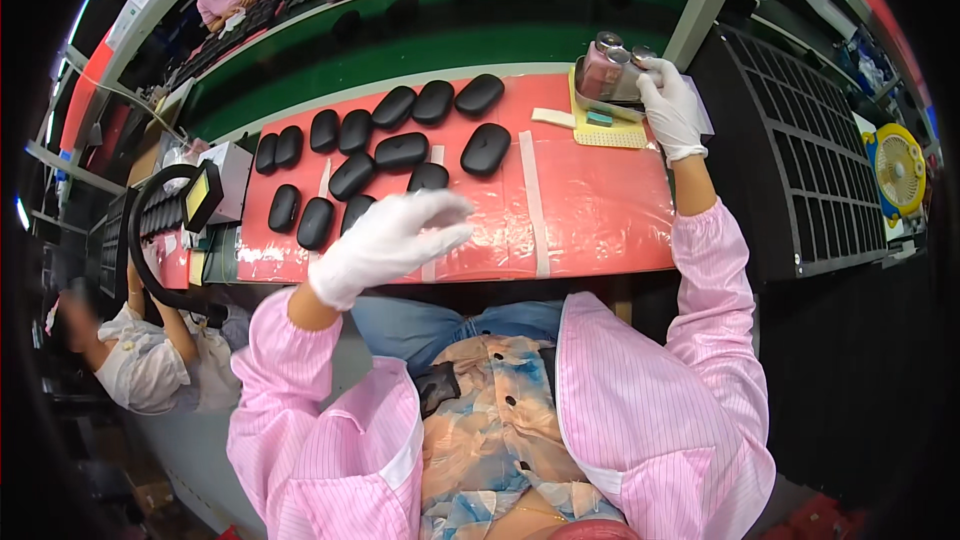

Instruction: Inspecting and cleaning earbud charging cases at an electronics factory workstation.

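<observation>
Head camera looks steeply down — red bench close below.

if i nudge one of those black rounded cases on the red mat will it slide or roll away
The black rounded cases look smooth and glossy, so one would probably slide rather than roll: they lie flat and low. The red plastic-covered mat looks slick, which may help sliding. Probably light and rigid, hard shells by their look.

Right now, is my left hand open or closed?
Open. The gloved left hand hovers flat, fingers spread, over the red mat near the black cases, gripping nothing.
</observation>
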Available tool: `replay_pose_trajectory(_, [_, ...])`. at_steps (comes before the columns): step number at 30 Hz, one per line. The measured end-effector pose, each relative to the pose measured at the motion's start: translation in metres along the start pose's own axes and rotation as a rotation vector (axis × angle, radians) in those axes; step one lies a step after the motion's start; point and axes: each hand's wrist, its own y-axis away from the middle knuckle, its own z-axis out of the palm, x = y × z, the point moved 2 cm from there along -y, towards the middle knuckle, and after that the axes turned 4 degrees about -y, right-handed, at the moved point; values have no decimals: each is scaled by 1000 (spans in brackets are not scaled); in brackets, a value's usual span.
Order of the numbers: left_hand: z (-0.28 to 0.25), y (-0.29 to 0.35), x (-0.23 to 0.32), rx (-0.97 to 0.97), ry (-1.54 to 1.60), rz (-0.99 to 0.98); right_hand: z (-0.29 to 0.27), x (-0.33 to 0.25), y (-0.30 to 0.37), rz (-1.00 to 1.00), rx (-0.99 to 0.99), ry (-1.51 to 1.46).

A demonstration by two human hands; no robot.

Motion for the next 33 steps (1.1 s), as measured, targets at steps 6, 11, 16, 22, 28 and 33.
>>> replay_pose_trajectory(6, [-16,-110,12,14,-176,18,11,-16,-18,66,-123,79])
replay_pose_trajectory(11, [-25,-172,10,-39,-238,85,53,-21,-23,66,-413,-63])
replay_pose_trajectory(16, [-52,-197,-16,32,-543,156,85,-27,2,94,-422,-118])
replay_pose_trajectory(22, [-168,-244,-129,343,-742,-107,123,-29,69,113,-415,-433])
replay_pose_trajectory(28, [-263,-317,-212,509,-826,-351,133,-2,74,148,-154,-315])
replay_pose_trajectory(33, [-281,-379,-264,743,-713,-471,142,-6,78,105,-159,-249])
